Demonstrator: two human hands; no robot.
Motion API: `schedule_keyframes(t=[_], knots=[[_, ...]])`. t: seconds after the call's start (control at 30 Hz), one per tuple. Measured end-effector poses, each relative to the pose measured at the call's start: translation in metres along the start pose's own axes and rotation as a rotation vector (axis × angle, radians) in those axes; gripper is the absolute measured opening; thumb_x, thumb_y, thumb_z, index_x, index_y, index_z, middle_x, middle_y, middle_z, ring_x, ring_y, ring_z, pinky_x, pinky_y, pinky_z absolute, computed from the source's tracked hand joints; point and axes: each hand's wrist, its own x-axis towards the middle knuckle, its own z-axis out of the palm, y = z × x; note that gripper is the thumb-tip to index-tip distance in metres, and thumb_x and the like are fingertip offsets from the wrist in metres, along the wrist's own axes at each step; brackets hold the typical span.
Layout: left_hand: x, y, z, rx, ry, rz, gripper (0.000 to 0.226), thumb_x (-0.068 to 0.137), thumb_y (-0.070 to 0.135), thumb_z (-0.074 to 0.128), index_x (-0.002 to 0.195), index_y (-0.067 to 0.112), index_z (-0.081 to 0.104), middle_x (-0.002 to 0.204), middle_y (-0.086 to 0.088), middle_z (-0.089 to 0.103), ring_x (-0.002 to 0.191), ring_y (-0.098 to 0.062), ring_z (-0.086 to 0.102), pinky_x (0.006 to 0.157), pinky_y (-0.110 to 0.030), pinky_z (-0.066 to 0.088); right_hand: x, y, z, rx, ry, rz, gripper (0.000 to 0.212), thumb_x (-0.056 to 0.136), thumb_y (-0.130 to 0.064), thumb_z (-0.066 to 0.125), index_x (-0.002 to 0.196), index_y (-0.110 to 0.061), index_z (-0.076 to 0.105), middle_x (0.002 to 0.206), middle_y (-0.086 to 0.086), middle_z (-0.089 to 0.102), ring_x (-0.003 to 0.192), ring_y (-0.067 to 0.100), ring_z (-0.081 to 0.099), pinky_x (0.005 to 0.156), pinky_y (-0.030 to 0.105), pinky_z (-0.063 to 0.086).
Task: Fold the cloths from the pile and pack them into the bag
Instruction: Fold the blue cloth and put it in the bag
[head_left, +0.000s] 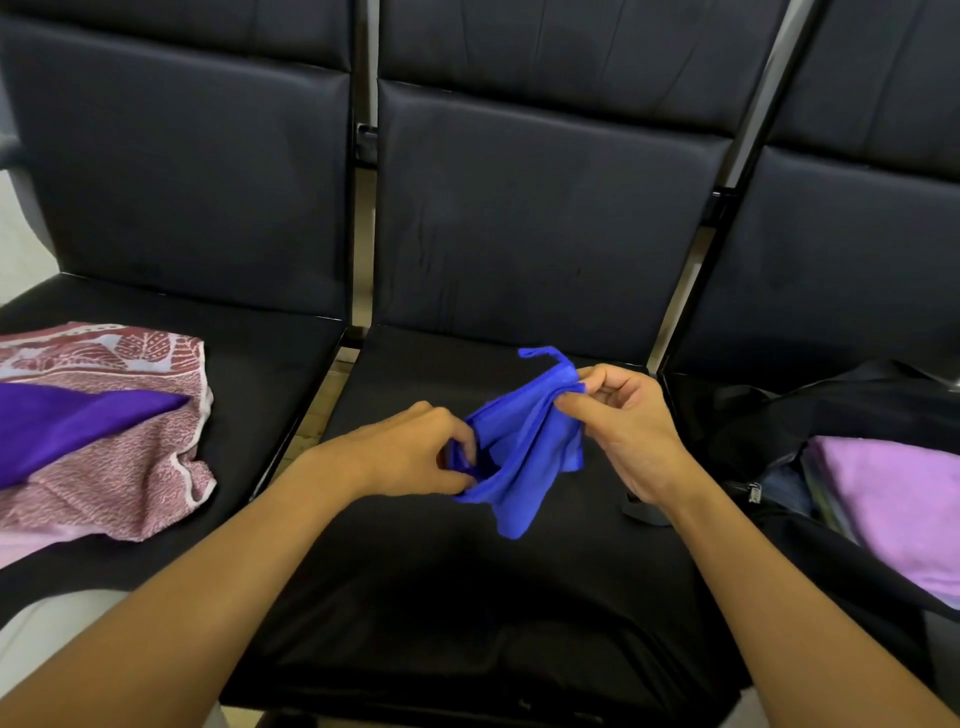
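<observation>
Blue cloth (524, 457) hangs bunched between both hands, held just above the black middle seat (467, 597). Left hand (415, 454) grips the cloth's lower left edge, fingers curled into the fabric. Right hand (631, 415) pinches the upper corner between thumb and fingertips, slightly higher and farther out than the left; a thin blue loop sticks up past its fingertips. The cloth's lowest corner dangles below and between the two hands.

Right of the right hand, an open black bag (779, 431) sits on the next seat, with a folded lilac cloth (904, 509) showing inside. Left of the left hand, well apart on the other seat, lies the pile (130, 467): a red patterned cloth with a purple cloth (67, 426) draped across it. Beyond the hands rise the dark backrests (545, 208).
</observation>
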Motion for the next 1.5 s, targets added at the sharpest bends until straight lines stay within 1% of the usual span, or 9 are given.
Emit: schedule_keyframes(t=[0.1, 0.27, 0.37, 0.53, 0.7, 1.0, 1.17, 1.3, 1.5], knots=[[-0.002, -0.001, -0.004, -0.057, 0.077, 0.001, 0.017, 0.085, 0.009, 0.067, 0.091, 0.025, 0.064, 0.088, 0.011, 0.062, 0.073, 0.003, 0.061, 0.064, -0.018, 0.049, 0.002, 0.002, -0.003, -0.001, 0.051, -0.008, 0.038, 0.087, 0.007, 0.065, 0.065, -0.024, 0.071, 0.089, 0.003, 0.073, 0.083, 0.018, 0.071, 0.072, 0.029, 0.057], [-0.006, -0.003, -0.012, -0.106, -0.004, -0.04, 0.036, 0.089, -0.001, 0.056, 0.11, 0.027, 0.064, 0.09, 0.011, 0.063, 0.078, -0.006, 0.066, 0.077, -0.029, 0.056, 0.002, 0.002, -0.007, -0.012, 0.075, -0.021, 0.029, 0.087, 0.007, 0.067, 0.069, -0.016, 0.069, 0.09, 0.005, 0.074, 0.085, 0.02, 0.071, 0.074, 0.031, 0.058], [-0.006, -0.004, -0.012, -0.078, -0.008, -0.043, 0.033, 0.088, -0.001, 0.059, 0.095, 0.03, 0.066, 0.086, 0.015, 0.06, 0.076, -0.002, 0.062, 0.072, -0.023, 0.053, 0.002, 0.004, -0.007, -0.043, 0.064, -0.013, 0.022, 0.086, 0.007, 0.067, 0.074, -0.011, 0.068, 0.09, 0.004, 0.073, 0.087, 0.021, 0.071, 0.076, 0.032, 0.058], [-0.004, -0.005, -0.01, -0.057, 0.061, -0.041, 0.016, 0.086, 0.004, 0.066, 0.09, 0.019, 0.071, 0.088, 0.015, 0.061, 0.075, 0.007, 0.06, 0.066, -0.014, 0.05, 0.002, 0.004, -0.006, -0.055, 0.031, -0.008, 0.028, 0.086, 0.007, 0.068, 0.072, -0.018, 0.069, 0.09, 0.001, 0.074, 0.087, 0.018, 0.071, 0.075, 0.029, 0.057], [-0.004, -0.004, -0.009, -0.133, 0.081, -0.013, 0.005, 0.091, 0.014, 0.063, 0.089, 0.017, 0.061, 0.085, 0.005, 0.063, 0.071, -0.009, 0.067, 0.068, -0.026, 0.057, 0.0, 0.003, -0.004, -0.111, 0.023, -0.002, 0.02, 0.086, 0.006, 0.068, 0.076, -0.011, 0.066, 0.091, 0.0, 0.074, 0.09, 0.02, 0.072, 0.079, 0.032, 0.06], [-0.005, -0.004, -0.012, -0.151, 0.032, -0.006, 0.019, 0.098, 0.014, 0.051, 0.082, 0.021, 0.059, 0.086, 0.001, 0.062, 0.076, -0.013, 0.063, 0.074, -0.03, 0.056, 0.002, 0.002, -0.007, -0.094, 0.115, -0.029, 0.042, 0.086, 0.004, 0.069, 0.062, -0.029, 0.07, 0.086, -0.001, 0.074, 0.084, 0.018, 0.071, 0.075, 0.03, 0.057], [-0.004, -0.004, -0.01, -0.081, 0.067, -0.013, 0.014, 0.084, 0.007, 0.069, 0.084, 0.019, 0.062, 0.083, 0.008, 0.06, 0.068, -0.001, 0.059, 0.065, -0.023, 0.05, 0.002, 0.004, -0.006, -0.102, 0.13, -0.031, 0.031, 0.086, 0.005, 0.069, 0.068, -0.02, 0.068, 0.086, 0.002, 0.073, 0.084, 0.019, 0.071, 0.076, 0.031, 0.059], [-0.004, -0.006, -0.012, -0.032, 0.078, 0.004, 0.015, 0.089, 0.01, 0.064, 0.085, 0.023, 0.066, 0.095, 0.007, 0.06, 0.079, -0.01, 0.064, 0.076, -0.034, 0.057, 0.003, 0.005, -0.007, -0.102, 0.127, -0.022, 0.028, 0.087, 0.004, 0.069, 0.07, -0.019, 0.068, 0.088, 0.002, 0.073, 0.085, 0.02, 0.071, 0.076, 0.031, 0.058], [-0.005, -0.006, -0.013, -0.002, 0.08, -0.004, 0.025, 0.095, 0.001, 0.049, 0.088, 0.022, 0.061, 0.093, -0.001, 0.059, 0.075, -0.015, 0.058, 0.071, -0.034, 0.055, 0.004, 0.006, -0.009, -0.111, 0.142, -0.033, 0.023, 0.087, 0.004, 0.068, 0.073, -0.014, 0.066, 0.088, 0.003, 0.073, 0.085, 0.02, 0.071, 0.077, 0.032, 0.059]])
